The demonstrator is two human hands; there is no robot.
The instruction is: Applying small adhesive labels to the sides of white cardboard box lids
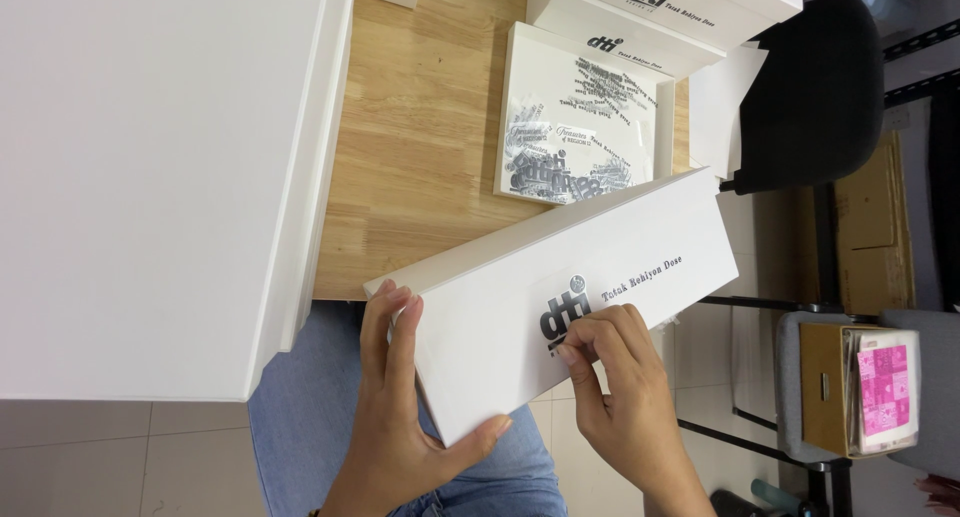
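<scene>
White card, flat and rigid: the long white box [560,297] is being held out over the lap, its far edge lying against the edge of the wooden worktop [420,147]. The left hand [400,417] is clamping the near end, fingers laid along the short edge and the thumb hooked under the bottom corner, so its grip is closed on the box. The right hand [620,387] is working at the dark printed emblem [565,317] on the top face, fingertips [585,342] pinched together right at the print; whether they are pinching a thin film or sticker edge I cannot tell. My judgement is that this goes best if the left grip is staying firm and low, keeping the face from flexing, while the right fingers are working close to the surface and pulling shallow, not upward, to avoid creasing the card. Beyond the right grip, an open white tray [585,117] holding a clear bag of silver printed pieces [565,152] is sitting on the worktop, with more closed white boxes [660,17] stacked past it. To the left of the left grip a large white panel [150,177] is covering that side of the worktop. Blue jeans [310,417] are showing beneath both hands.
</scene>
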